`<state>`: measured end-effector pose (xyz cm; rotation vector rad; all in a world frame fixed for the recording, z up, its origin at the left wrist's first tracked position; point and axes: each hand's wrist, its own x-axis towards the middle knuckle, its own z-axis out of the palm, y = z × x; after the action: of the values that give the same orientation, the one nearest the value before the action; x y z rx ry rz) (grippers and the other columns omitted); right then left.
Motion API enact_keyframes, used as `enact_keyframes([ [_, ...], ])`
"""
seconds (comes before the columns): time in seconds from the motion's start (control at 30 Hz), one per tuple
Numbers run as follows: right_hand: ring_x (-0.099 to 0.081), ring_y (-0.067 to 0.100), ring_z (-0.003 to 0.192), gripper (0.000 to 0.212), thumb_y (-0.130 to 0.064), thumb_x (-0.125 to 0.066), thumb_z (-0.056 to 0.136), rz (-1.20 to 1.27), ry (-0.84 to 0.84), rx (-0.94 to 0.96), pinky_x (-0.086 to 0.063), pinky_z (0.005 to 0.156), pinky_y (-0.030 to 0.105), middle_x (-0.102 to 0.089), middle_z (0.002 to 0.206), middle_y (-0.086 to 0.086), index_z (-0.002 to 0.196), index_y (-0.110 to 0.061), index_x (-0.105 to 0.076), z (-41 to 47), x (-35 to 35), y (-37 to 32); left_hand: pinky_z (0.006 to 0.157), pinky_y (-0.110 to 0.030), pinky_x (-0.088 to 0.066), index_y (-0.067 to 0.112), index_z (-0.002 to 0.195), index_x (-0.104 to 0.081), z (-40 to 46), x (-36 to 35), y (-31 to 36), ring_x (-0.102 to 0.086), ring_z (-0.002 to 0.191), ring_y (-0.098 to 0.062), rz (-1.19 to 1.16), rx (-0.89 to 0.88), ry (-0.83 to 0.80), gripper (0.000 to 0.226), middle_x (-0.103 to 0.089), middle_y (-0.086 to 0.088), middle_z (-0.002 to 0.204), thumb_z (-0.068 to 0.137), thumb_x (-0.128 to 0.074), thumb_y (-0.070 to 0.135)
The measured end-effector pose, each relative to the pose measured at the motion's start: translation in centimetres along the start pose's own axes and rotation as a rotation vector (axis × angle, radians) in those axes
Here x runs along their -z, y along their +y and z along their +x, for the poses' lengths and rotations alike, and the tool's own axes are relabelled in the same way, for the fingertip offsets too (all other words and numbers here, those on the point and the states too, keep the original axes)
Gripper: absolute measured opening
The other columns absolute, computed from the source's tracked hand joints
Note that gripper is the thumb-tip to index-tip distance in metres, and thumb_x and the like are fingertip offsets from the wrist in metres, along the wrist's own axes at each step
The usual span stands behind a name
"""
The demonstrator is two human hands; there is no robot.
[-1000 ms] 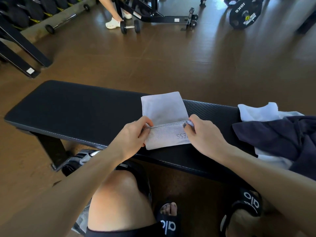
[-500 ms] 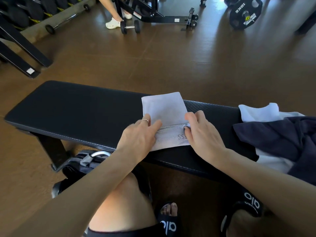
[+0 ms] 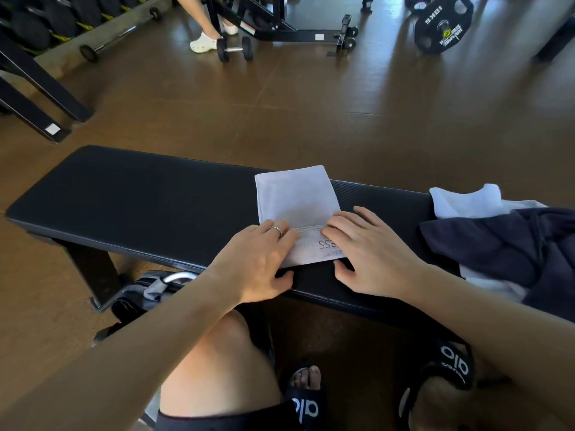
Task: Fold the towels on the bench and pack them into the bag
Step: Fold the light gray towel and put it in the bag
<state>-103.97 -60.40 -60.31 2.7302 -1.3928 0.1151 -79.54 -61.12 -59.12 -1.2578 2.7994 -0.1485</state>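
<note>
While both hands lie flat on it, the folded grey towel (image 3: 297,206) sits on the black bench (image 3: 140,197), right of the bench's middle, its far edge close to the far side of the pad and its near edge just short of the near side. The left hand (image 3: 258,262) presses the towel's near left corner with straight fingers laid close together; a ring (image 3: 276,230) shows on one of them, and the thumb rests on the pad beside the cloth. The right hand (image 3: 370,256) presses the near right corner — fingers straight and a little spread, thumb on the bench just off the towel's edge. Neither hand pinches or curls round the cloth. Between the two hands a stitched hem runs across the towel, and below it printed letters are partly covered.

At the right end of the bench lies a heap of unfolded cloth: a white towel (image 3: 466,202) with a dark navy one (image 3: 504,244) draped over it, near the right hand but apart from it. Under the bench on the left, a grey and black bag (image 3: 149,290) stands on the brown floor (image 3: 342,113), partly hidden by the left forearm. The person's knee and black slides (image 3: 454,365) show below — further off, a small dumbbell (image 3: 235,48) and a weight plate (image 3: 443,24) rest on the floor.
</note>
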Motion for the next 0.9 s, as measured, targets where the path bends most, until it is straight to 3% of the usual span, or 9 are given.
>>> enact_keyframes([
  [0.13,-0.06,0.021,0.109,0.039,-0.028,-0.049,0.083,0.027,0.029,-0.025,-0.038,0.108,0.041,-0.065,0.116,0.0,0.116,-0.016,-0.066,0.3,-0.5,0.4,0.067,-0.032,-0.045,0.015,0.111,-0.055,0.3,0.2,0.2,-0.058,0.086,-0.024,0.06,0.042,0.004,0.042,-0.058,-0.002,0.101,0.074,-0.056,0.034],
  [0.23,-0.064,0.019,0.095,0.033,-0.027,-0.043,0.087,0.079,0.108,-0.065,-0.043,0.1,0.038,-0.07,0.103,-0.001,0.106,-0.015,-0.067,0.5,-0.6,0.6,0.054,-0.032,-0.038,0.012,0.096,-0.056,0.3,0.9,0.2,-0.058,0.068,-0.026,0.006,0.072,0.067,0.034,-0.056,-0.002,0.084,0.077,-0.035,0.032],
  [0.3,-0.06,0.019,0.076,0.029,-0.026,-0.04,0.087,0.144,0.166,-0.097,-0.046,0.086,0.035,-0.066,0.085,-0.003,0.097,-0.015,-0.065,0.6,-0.1,0.6,0.05,-0.032,-0.035,0.012,0.093,-0.053,0.2,1.4,0.1,-0.055,0.06,-0.028,-0.07,0.11,0.085,0.039,-0.05,0.0,0.08,0.08,-0.023,0.033],
  [0.4,-0.045,0.015,0.056,0.015,-0.024,-0.04,0.086,0.282,0.237,-0.141,-0.033,0.062,0.027,-0.048,0.063,-0.009,0.085,-0.017,-0.053,0.4,1.3,0.5,0.054,-0.035,-0.036,0.014,0.094,-0.05,-0.3,2.6,-0.2,-0.049,0.06,-0.027,-0.256,0.201,0.102,0.022,-0.042,0.006,0.083,0.09,-0.032,0.026],
  [0.47,-0.043,0.014,0.051,0.013,-0.025,-0.042,0.086,0.38,0.223,-0.212,-0.024,0.054,0.024,-0.042,0.057,-0.009,0.087,-0.018,-0.052,0.4,2.0,0.7,0.061,-0.038,-0.043,0.019,0.093,-0.048,-0.7,3.1,-0.6,-0.05,0.068,-0.021,-0.482,0.27,0.034,0.007,-0.047,0.005,0.083,0.095,-0.041,0.02],
  [0.63,-0.044,0.013,0.053,0.01,-0.019,-0.05,0.094,0.581,0.11,-0.323,-0.028,0.053,0.027,-0.044,0.057,-0.007,0.085,-0.024,-0.048,0.4,1.7,1.2,0.053,-0.022,-0.035,0.024,0.093,-0.054,-1.2,2.7,-0.9,-0.042,0.058,-0.01,-0.789,0.379,0.023,0.016,-0.053,-0.001,0.074,0.098,-0.045,0.013],
  [0.77,-0.047,0.014,0.056,0.009,-0.024,-0.049,0.094,0.691,0.086,-0.399,-0.036,0.055,0.035,-0.053,0.062,-0.004,0.087,-0.02,-0.053,0.7,1.4,1.1,0.056,-0.029,-0.039,0.03,0.097,-0.054,-1.4,1.8,-1.1,-0.043,0.057,-0.009,-0.851,0.444,0.024,0.016,-0.055,-0.001,0.073,0.099,-0.047,0.015],
  [0.9,-0.05,0.011,0.057,0.012,-0.035,-0.049,0.099,0.811,0.068,-0.496,-0.042,0.057,0.036,-0.058,0.067,-0.003,0.093,-0.025,-0.053,1.4,1.0,1.3,0.062,-0.033,-0.041,0.026,0.1,-0.056,-1.3,1.2,-1.1,-0.048,0.067,-0.014,-0.926,0.535,0.039,0.009,-0.062,-0.013,0.088,0.1,-0.048,0.022],
])
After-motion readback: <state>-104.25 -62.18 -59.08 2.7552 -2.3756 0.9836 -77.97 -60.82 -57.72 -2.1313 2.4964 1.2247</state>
